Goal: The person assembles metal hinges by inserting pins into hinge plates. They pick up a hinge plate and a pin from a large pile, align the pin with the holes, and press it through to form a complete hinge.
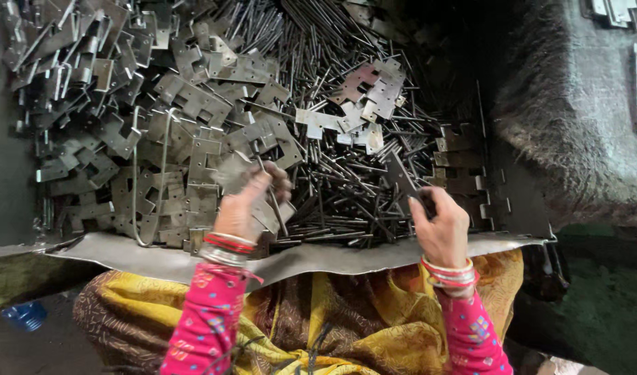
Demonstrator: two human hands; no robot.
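We begin at the left hand (245, 205), whose fingers are closed around a flat grey hinge leaf (233, 170), and a thin metal pin (268, 191) stands slanted against this piece, its lower end near the palm; it seems the leaf is held tilted up so that the pin can line up with its curled edge, but the knuckle itself is too blurred for us to be sure. The right hand (440, 226) is also curled shut, the fingertips pinching something small and dark at the top of the fist; we cannot tell what it is, only that it touches the near edge of the pin heap. Both wrists carry red and silver bangles (449, 273) over pink patterned sleeves (207, 319). Just beyond the hands lies a large pile of loose steel pins (346, 180) in the middle, and to the left a heap of notched hinge leaves (152, 118), both within easy reach. To the right, a few joined hinges (464, 177) lie in a row. All this rests on a bent metal sheet (124, 257) laid over the lap, above yellow cloth (346, 312).
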